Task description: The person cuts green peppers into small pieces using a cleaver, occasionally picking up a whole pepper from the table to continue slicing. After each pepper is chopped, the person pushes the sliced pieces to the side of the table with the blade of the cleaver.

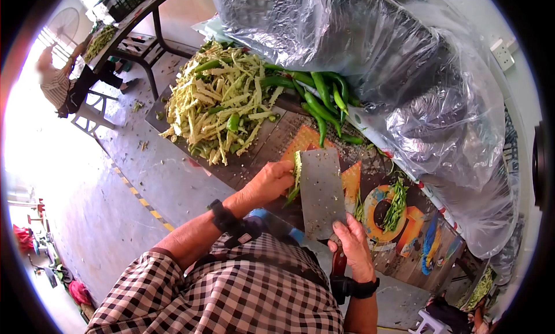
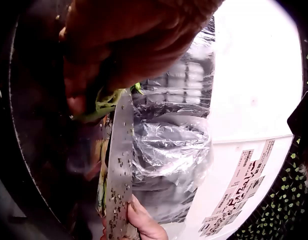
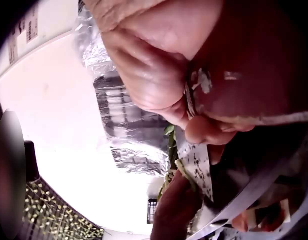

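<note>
My right hand grips the red-brown handle of a broad cleaver, its grey blade flecked with seeds. The blade points away from me over the table. At its left edge, my left hand pinches a green pepper whose pale inside shows. In the left wrist view, this pepper lies right at the blade's far end, under the fingers. The right wrist view has the cleaver blade below the right hand's fingers. Beyond my hands are several whole long green peppers.
A large heap of split pale-green peppers lies at the table's far left. Clear plastic sheeting covers bulky goods behind. Green trimmings lie on the patterned tabletop at right. Another person sits at a far table.
</note>
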